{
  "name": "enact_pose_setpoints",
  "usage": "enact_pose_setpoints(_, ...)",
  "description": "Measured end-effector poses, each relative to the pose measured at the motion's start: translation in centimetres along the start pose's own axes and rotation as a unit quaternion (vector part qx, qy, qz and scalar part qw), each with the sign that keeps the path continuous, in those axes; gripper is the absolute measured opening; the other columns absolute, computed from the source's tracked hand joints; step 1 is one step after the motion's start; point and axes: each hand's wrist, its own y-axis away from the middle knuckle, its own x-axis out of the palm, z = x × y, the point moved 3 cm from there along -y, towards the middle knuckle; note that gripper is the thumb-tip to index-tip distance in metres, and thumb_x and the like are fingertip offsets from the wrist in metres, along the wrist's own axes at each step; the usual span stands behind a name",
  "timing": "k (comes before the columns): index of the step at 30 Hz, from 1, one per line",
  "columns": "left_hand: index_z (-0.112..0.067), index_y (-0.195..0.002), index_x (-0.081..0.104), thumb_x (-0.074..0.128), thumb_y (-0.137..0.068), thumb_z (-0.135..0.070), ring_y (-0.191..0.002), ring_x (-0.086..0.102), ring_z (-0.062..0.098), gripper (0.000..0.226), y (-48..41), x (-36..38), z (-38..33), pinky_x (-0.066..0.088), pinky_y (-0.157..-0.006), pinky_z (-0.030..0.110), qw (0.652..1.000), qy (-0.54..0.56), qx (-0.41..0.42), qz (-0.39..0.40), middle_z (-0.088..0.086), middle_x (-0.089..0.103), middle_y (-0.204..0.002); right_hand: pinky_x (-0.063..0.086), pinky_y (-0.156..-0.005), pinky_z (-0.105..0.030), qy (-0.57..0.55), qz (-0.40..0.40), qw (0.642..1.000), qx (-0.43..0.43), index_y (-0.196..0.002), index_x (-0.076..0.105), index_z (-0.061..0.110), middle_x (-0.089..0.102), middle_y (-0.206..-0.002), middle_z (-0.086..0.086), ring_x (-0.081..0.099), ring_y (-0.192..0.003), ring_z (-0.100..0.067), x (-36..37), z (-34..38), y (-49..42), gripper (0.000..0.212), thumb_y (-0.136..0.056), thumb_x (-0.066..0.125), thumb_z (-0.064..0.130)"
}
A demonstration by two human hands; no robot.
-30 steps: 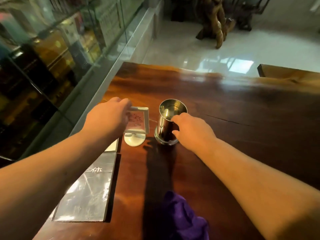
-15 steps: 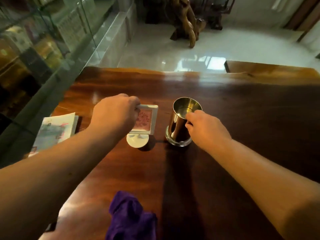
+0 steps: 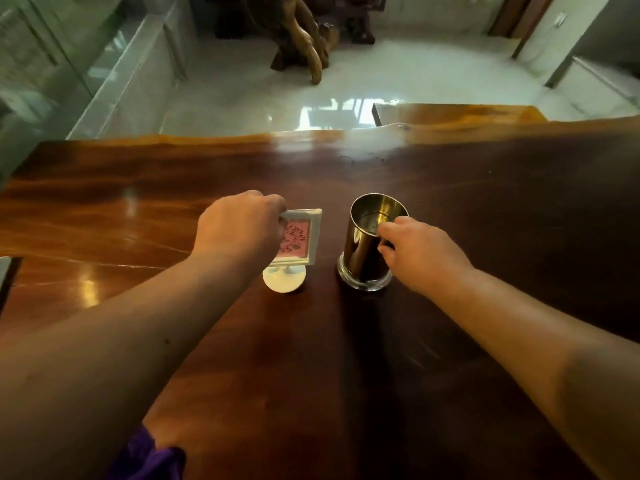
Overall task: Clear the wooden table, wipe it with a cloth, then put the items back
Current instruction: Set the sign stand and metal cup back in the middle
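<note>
Dim foreground – window glare on table (image 3: 311, 147), edges warped.

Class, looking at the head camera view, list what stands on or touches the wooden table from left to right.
Purple cloth → left hand → white sign stand → metal cup → right hand.

The purple cloth (image 3: 149, 459) is cut off by the bottom edge, perhaps under the forearm.
</note>
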Motion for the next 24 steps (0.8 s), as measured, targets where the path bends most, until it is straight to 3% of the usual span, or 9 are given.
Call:
enact_pose_setpoints(8,-0.028,-0.108,0.072,0.055,-0.100,-0.039,-0.067,0.061,0.027,0.022,0.3,1.4,-1.1,0.054,-0.050,0.036,1.000,-0.001,-0.018,0.024,0.000,0.066,-0.088,0.050,-0.065,-0.037,-0.014,-0.001,1.000,-0.012,-0.110,0.062,0.027,0.053,-0.093,0.008,0.060,-0.080,-0.022,1.6,-1.9,0.2,0.009,-0.104,0.055,0.030)
enact_pose_setpoints(12,-0.026,-0.113,0.069,0.056,-0.099,-0.038,-0.068,0.060,0.027,0.022,0.4,1.6,-0.7,0.043,-0.047,0.032,0.999,0.006,-0.036,0.022,0.001,0.065,-0.092,0.049,-0.064,-0.036,-0.016,0.001,1.000,-0.002,-0.110,0.063,0.026,0.053,-0.094,0.008,0.059,-0.079,-0.021,2.1,-2.1,0.2,0.011,-0.105,0.055,0.032)
enact_pose_setpoints(16,-0.028,-0.129,0.062,0.065,-0.093,-0.043,-0.074,0.061,0.021,0.039,1.2,1.8,0.4,0.037,-0.044,0.028,0.998,0.027,-0.050,0.029,0.001,0.066,-0.113,0.053,-0.068,-0.038,0.011,-0.015,1.000,0.013,-0.128,0.060,0.028,0.061,-0.113,0.005,0.062,-0.093,-0.024,1.2,-1.7,0.9,0.033,-0.098,0.064,0.042)
enact_pose_setpoints(20,-0.032,-0.141,0.048,0.066,-0.086,-0.063,-0.084,0.070,0.019,0.065,2.8,1.7,3.5,0.035,-0.041,0.018,0.998,0.030,-0.055,0.006,0.001,0.059,-0.139,0.055,-0.082,-0.046,0.023,-0.101,0.995,0.014,-0.137,0.056,0.022,0.062,-0.128,-0.004,0.057,-0.112,-0.031,-1.8,0.7,1.0,0.055,-0.091,0.071,0.047)
enact_pose_setpoints(22,-0.035,-0.141,0.043,0.063,-0.083,-0.072,-0.093,0.071,0.021,0.072,4.0,1.0,6.1,0.046,-0.046,0.023,0.998,0.017,-0.058,-0.016,0.000,0.055,-0.145,0.051,-0.091,-0.049,0.017,-0.129,0.991,-0.004,-0.137,0.056,0.021,0.061,-0.131,-0.006,0.054,-0.119,-0.033,-3.1,3.6,0.4,0.057,-0.090,0.070,0.048)
enact_pose_setpoints(24,-0.036,-0.143,0.041,0.057,-0.080,-0.077,-0.115,0.065,0.025,0.077,5.5,0.1,9.3,0.060,-0.068,0.039,0.997,0.001,-0.074,-0.022,-0.001,0.049,-0.152,0.049,-0.096,-0.049,0.001,-0.131,0.991,-0.032,-0.139,0.056,0.021,0.060,-0.134,-0.006,0.052,-0.124,-0.032,-3.7,7.6,-0.6,0.058,-0.090,0.070,0.051)
